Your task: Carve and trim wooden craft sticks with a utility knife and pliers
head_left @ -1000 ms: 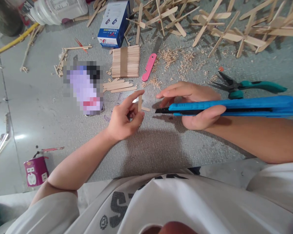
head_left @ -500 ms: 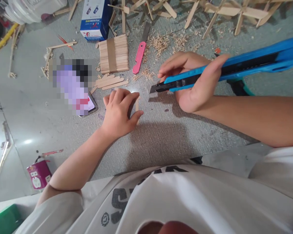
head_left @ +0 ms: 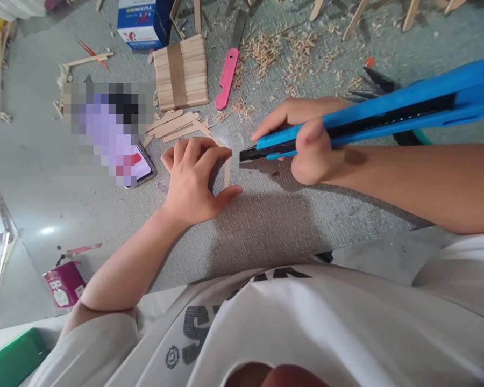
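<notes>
My left hand [head_left: 193, 180] rests on the grey mat [head_left: 266, 215] and pins a short wooden stick [head_left: 227, 172] flat between forefinger and thumb. My right hand [head_left: 306, 142] is wrapped round a long blue utility knife [head_left: 371, 115]. The knife's black tip sits just right of the stick's upper end, close above the mat. A banded stack of flat wooden sticks [head_left: 180, 72] lies beyond my left hand, with a few loose sticks [head_left: 173, 126] in front of it.
A pink-handled knife [head_left: 227, 78] lies beside the stack amid wood shavings [head_left: 274, 51]. A phone [head_left: 139, 164] sits left of my hand, a blue box [head_left: 141, 21] at the far edge. Teal pliers [head_left: 387, 88] lie behind the knife. A magenta power cube [head_left: 62, 282] is at lower left.
My left hand has brought the stick down from the air and pressed it flat on the mat. My right hand has swung the knife's tip toward the stick.
</notes>
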Tool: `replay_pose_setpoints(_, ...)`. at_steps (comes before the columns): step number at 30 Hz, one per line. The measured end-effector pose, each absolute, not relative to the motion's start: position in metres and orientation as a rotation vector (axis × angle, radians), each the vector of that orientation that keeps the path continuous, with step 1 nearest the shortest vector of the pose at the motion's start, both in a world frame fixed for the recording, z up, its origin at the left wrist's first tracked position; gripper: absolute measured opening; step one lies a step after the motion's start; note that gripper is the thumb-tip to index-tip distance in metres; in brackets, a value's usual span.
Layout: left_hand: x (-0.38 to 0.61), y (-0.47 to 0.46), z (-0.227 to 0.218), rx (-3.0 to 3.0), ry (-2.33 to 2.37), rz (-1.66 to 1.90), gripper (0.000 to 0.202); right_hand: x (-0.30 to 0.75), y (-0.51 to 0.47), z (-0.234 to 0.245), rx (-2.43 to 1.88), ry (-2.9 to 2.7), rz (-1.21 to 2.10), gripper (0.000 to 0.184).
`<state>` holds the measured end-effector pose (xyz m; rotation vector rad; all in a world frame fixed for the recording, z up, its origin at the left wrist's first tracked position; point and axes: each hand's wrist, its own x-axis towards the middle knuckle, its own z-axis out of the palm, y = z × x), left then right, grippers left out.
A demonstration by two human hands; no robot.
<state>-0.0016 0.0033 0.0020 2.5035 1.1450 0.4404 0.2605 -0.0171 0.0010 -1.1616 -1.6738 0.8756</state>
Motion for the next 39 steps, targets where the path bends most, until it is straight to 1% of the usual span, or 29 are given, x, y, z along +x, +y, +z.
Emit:
replay_pose_setpoints(5, -0.001, 0.002, 0.000, 2.513, 1.168, 0.404, 0.061, 0.263, -0.018, -0.001, -0.943, -1.981, 0.673, 0.042)
replay_pose_setpoints(6, -0.001, 0.002, 0.000, 2.510, 1.155, 0.410, 0.061, 0.262, -0.017, -0.003, -0.880, -1.934, 0.588, 0.042)
replay_pose_setpoints(8, -0.001, 0.002, -0.001, 2.509, 1.126, 0.433, 0.060, 0.262, -0.015, -0.007, -0.847, -1.934, 0.551, 0.040)
replay_pose_setpoints(13, -0.002, 0.003, -0.003, 2.505, 1.113, 0.451, 0.061, 0.265, -0.015, -0.004, -0.932, -2.054, 0.671, 0.037)
replay_pose_setpoints(18, -0.001, 0.003, -0.002, 2.494, 1.110, 0.459, 0.057, 0.263, -0.015, -0.004, -0.935, -2.094, 0.576, 0.036)
replay_pose_setpoints(21, 0.000, 0.002, 0.000, 2.479, 1.131, 0.431, 0.055, 0.260, -0.013, -0.006, -0.880, -2.099, 0.595, 0.034)
replay_pose_setpoints(28, 0.001, 0.002, 0.003, 2.473, 1.172, 0.382, 0.056, 0.259, -0.011, -0.007, -0.832, -2.126, 0.574, 0.033)
replay_pose_setpoints(32, 0.002, 0.002, 0.003, 2.483, 1.170, 0.368, 0.060, 0.258, -0.010, -0.012, -0.796, -2.111, 0.538, 0.026)
replay_pose_setpoints(35, 0.002, 0.002, 0.002, 2.492, 1.165, 0.369, 0.058, 0.258, -0.009, -0.015, -0.760, -2.100, 0.502, 0.021)
replay_pose_setpoints(39, 0.002, 0.001, 0.002, 2.483, 1.163, 0.360, 0.057, 0.259, -0.008, -0.014, -0.741, -2.107, 0.489, 0.019)
